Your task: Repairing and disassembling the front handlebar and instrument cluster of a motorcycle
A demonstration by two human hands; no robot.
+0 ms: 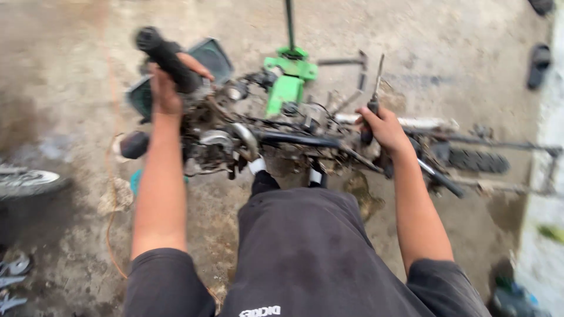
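Gripping a black handlebar (164, 56) far left, left hand (165, 88) fisted, right hand (385, 126) closed round a screwdriver (373, 100) above the stripped bike frame (282, 141), bare concrete (70, 70) open all around.

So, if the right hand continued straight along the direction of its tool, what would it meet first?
The right hand holds a screwdriver pointing up and away. Its line looks free to the bare concrete floor; depth is unclear in the blur.

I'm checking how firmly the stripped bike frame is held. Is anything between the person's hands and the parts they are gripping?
Nothing visible. The left hand is closed directly on the black handlebar grip, and the right hand is wrapped bare around a screwdriver above the motorcycle frame.
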